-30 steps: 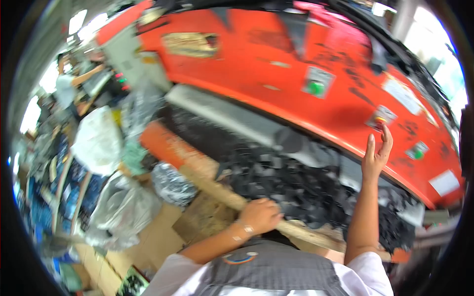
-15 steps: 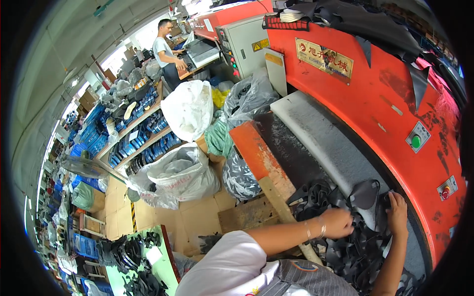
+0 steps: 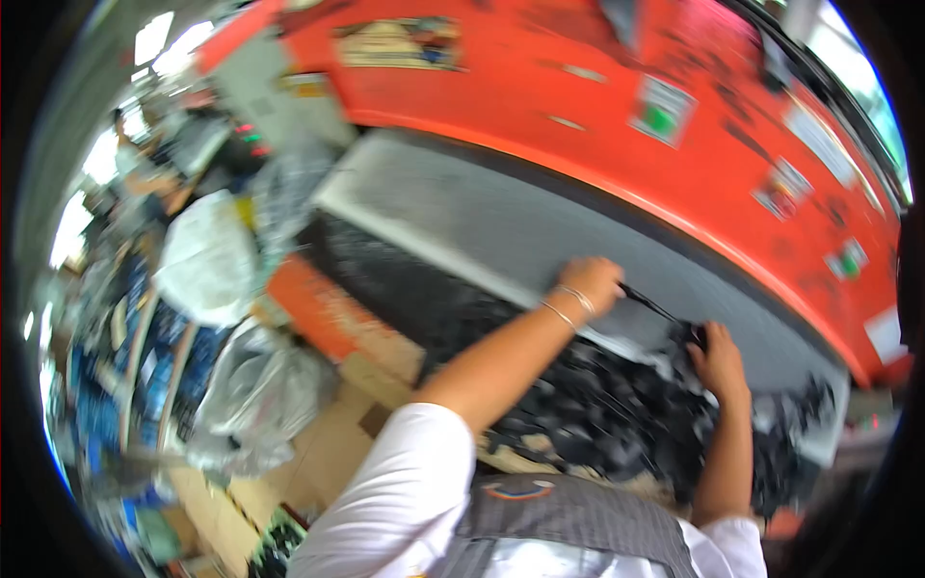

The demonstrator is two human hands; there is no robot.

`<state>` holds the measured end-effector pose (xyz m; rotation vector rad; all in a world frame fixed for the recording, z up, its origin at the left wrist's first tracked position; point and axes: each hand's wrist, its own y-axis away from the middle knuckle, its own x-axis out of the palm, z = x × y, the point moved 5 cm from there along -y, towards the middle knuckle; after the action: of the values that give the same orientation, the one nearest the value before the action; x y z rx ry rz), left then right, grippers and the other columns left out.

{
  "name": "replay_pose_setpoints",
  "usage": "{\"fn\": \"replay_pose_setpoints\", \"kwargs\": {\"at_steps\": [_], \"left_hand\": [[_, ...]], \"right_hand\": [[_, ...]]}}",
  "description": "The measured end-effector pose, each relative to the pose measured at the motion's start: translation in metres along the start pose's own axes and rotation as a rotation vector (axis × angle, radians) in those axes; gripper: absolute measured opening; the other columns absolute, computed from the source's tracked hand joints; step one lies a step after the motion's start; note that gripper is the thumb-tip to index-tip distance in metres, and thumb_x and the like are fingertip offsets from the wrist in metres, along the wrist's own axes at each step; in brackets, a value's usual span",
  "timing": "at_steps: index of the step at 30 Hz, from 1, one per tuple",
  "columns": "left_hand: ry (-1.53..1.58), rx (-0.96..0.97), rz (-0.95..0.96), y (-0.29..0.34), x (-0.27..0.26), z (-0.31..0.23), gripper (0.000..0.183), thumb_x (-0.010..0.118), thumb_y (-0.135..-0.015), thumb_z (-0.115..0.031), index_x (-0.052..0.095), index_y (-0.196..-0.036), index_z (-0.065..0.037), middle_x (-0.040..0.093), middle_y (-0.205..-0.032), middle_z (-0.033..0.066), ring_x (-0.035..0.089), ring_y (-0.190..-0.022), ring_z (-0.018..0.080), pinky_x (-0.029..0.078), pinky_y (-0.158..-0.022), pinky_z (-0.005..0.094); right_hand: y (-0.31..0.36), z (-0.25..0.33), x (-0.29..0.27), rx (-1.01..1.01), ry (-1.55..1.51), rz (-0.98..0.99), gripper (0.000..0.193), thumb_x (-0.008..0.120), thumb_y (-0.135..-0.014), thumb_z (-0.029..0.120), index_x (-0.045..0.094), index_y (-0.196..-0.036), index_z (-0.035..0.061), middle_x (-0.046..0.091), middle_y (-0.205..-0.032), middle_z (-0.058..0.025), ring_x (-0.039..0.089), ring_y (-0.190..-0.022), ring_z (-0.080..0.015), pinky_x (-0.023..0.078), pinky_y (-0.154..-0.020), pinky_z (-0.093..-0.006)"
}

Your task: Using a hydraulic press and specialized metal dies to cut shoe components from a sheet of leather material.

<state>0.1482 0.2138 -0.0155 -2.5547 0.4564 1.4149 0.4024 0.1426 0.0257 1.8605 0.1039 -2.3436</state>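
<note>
A thin black piece of sheet material (image 3: 651, 304) stretches between my two hands over the grey bed of the red machine. My left hand (image 3: 594, 285) is closed on its left end. My right hand (image 3: 721, 362) grips the other end, where a dark bunched part shows at the fingertips. Just below both hands lies a heap of black cut pieces (image 3: 597, 405), blurred together, along the near edge of the grey bed (image 3: 434, 207).
The red machine body (image 3: 540, 106) runs along the far side, with a green button (image 3: 660, 118) on its front. At left are an orange board (image 3: 323, 303), clear plastic bags (image 3: 255, 395) and a white sack (image 3: 205, 260). Another person (image 3: 135, 159) stands far left, blurred.
The view has swung to the right. My left hand has come off the heap to the grey bed, and the black piece is now pulled out between both hands.
</note>
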Motion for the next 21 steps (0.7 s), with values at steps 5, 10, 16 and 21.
{"fn": "replay_pose_setpoints", "kwargs": {"at_steps": [5, 10, 16, 21], "left_hand": [[0.04, -0.118, 0.039, -0.041, -0.005, 0.041, 0.031, 0.072, -0.081, -0.035, 0.069, -0.098, -0.009, 0.067, -0.101, 0.0161, 0.063, -0.099, 0.0368, 0.05, -0.084, 0.0465], [0.028, 0.017, -0.308, -0.022, -0.021, 0.047, 0.028, 0.078, -0.075, -0.027, 0.068, -0.094, -0.009, 0.063, -0.1, 0.0093, 0.056, -0.105, 0.0332, 0.045, -0.09, 0.0427], [-0.021, 0.136, -0.214, 0.04, -0.021, 0.041, 0.021, 0.075, -0.077, -0.023, 0.071, -0.093, -0.011, 0.062, -0.103, 0.0049, 0.054, -0.103, 0.0283, 0.04, -0.091, 0.0404], [0.025, 0.156, -0.266, 0.061, -0.005, 0.058, 0.031, 0.074, -0.078, -0.026, 0.073, -0.107, -0.014, 0.062, -0.103, 0.0015, 0.051, -0.103, 0.0242, 0.039, -0.09, 0.0388]], "right_hand": [[0.002, -0.014, 0.0, 0.35, -0.276, -0.008, 0.042, 0.064, -0.08, 0.019, 0.051, -0.116, 0.0007, 0.063, -0.108, -0.0296, 0.059, -0.106, -0.0452, 0.048, -0.089, -0.0462], [-0.013, 0.038, -0.012, 0.331, -0.958, -0.149, 0.044, 0.059, -0.081, 0.013, 0.054, -0.124, 0.004, 0.062, -0.112, -0.0206, 0.062, -0.106, -0.0326, 0.049, -0.09, -0.0368], [-0.087, 0.116, 0.059, 0.09, -0.478, -0.088, 0.036, 0.058, -0.08, 0.021, 0.063, -0.111, 0.0022, 0.06, -0.112, -0.0242, 0.059, -0.107, -0.0413, 0.048, -0.094, -0.0453], [-0.104, 0.127, 0.073, 0.131, -0.43, 0.088, 0.059, 0.069, -0.08, 0.038, 0.058, -0.124, 0.0004, 0.057, -0.122, -0.0249, 0.056, -0.112, -0.042, 0.046, -0.097, -0.0453]]}}
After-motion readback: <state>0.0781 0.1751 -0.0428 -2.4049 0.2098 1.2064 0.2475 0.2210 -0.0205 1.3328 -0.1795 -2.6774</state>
